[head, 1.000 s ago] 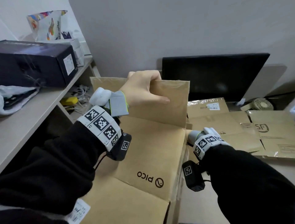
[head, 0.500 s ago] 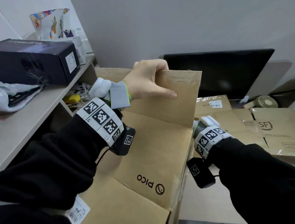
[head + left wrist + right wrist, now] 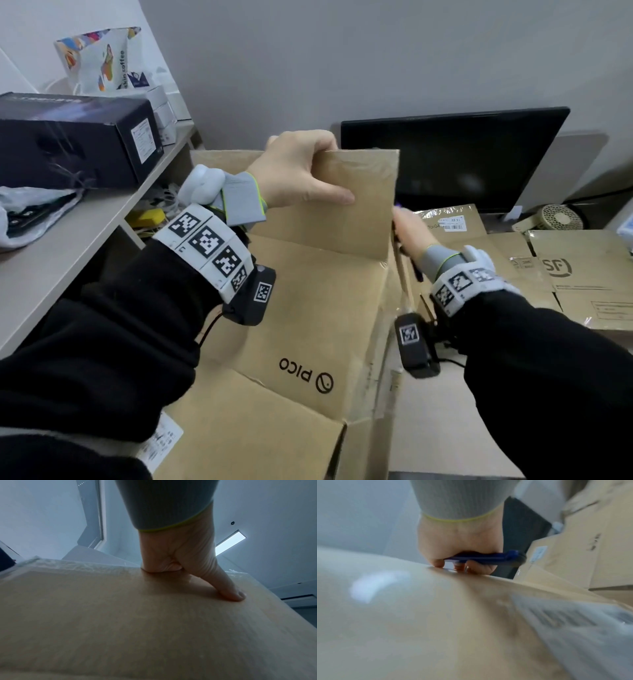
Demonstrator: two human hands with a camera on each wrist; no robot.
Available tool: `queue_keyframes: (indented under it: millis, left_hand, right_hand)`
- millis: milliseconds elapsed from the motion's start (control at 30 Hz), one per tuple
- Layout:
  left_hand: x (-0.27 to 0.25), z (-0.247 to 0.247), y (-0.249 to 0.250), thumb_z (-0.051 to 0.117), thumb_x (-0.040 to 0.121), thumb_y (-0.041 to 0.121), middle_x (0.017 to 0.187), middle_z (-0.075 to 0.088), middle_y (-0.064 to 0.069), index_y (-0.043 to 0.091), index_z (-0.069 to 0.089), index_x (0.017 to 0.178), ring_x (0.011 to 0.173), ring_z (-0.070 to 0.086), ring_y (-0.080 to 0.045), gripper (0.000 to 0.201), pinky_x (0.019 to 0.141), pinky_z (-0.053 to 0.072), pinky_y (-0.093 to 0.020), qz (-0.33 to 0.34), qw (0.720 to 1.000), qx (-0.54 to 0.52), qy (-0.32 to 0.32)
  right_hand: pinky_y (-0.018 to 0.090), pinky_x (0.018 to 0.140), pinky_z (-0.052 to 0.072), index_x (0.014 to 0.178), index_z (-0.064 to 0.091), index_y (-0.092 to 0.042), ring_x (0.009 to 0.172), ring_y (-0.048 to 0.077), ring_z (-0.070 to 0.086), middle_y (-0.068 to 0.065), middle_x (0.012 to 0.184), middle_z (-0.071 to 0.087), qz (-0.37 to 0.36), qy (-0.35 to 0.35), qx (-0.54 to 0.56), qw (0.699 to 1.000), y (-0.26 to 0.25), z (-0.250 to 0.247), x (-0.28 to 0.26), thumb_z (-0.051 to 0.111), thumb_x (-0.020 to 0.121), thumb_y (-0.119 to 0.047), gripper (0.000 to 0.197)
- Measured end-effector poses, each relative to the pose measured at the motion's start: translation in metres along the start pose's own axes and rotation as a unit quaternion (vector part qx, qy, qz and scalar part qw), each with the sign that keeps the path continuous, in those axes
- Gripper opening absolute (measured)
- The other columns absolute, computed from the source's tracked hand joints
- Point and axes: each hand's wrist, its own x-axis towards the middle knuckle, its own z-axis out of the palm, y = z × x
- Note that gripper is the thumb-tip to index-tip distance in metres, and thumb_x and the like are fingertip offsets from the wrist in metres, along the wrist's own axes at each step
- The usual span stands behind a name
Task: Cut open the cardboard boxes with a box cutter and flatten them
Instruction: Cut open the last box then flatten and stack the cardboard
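Note:
A brown cardboard box printed "PICO" stands in front of me with its flaps open. My left hand grips the top edge of the upright far flap, thumb flat on its near face and fingers over the rim; the left wrist view shows the thumb pressed on that flap. My right hand is at the box's right outer side beside the flap's right edge. In the right wrist view it grips a blue box cutter against the cardboard. The blade is hidden.
Flattened cardboard boxes lie on the surface to the right, before a black monitor. A small round fan sits far right. A grey shelf at left carries a black box and a paper bag.
The right hand rose from low beside the box up to the far flap's right edge. The left hand kept its grip on the flap, which now stands higher in view.

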Motion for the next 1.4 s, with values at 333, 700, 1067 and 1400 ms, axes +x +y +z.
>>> queue_keyframes:
  millis: [333,700,1067,1400]
  left_hand:
    - [0.02,-0.015,-0.008,0.077,0.047,0.057,0.064,0.049,0.01,0.023,0.049,0.068,0.058,0.042,-0.006,0.049,0.059,0.033,-0.028,-0.018,0.999,0.0,0.027]
    - [0.021,0.035,-0.033,0.066,0.053,0.073,0.067,0.055,0.01,0.022,0.05,0.074,0.071,0.054,-0.016,0.057,0.064,0.033,-0.031,-0.084,0.993,0.08,0.023]
    - [0.026,0.069,-0.036,0.061,0.08,0.059,0.084,0.06,0.008,0.026,0.056,0.092,0.083,0.054,-0.018,0.036,0.071,0.036,-0.03,-0.151,0.977,0.137,0.064]
    - [0.015,0.016,-0.094,0.037,0.1,0.047,0.085,0.057,-0.007,0.008,0.062,0.076,0.082,0.048,-0.022,0.052,0.069,0.03,-0.029,-0.182,0.981,0.054,-0.029]
  right_hand:
    - [0.041,0.097,0.042,0.116,0.054,-0.011,0.103,0.026,0.054,0.007,0.109,0.059,-0.028,0.144,-0.097,0.984,-0.03,-0.068,0.0,0.033,0.098,-0.051,0.048]
    - [0.036,0.079,0.046,0.106,0.053,-0.011,0.091,0.03,0.059,0.015,0.113,0.058,-0.045,0.117,-0.174,0.977,-0.048,-0.081,-0.009,0.039,0.095,-0.042,0.035]
    - [0.03,0.075,0.04,0.104,0.051,-0.018,0.09,0.023,0.054,0.002,0.096,0.057,-0.045,-0.02,-0.226,0.973,-0.027,-0.03,-0.025,0.042,0.096,-0.03,0.018]
    - [0.024,0.061,0.042,0.081,0.052,-0.02,0.065,0.007,0.051,-0.006,0.074,0.054,-0.089,-0.038,-0.112,0.989,-0.03,-0.039,-0.026,0.045,0.1,-0.018,0.02]
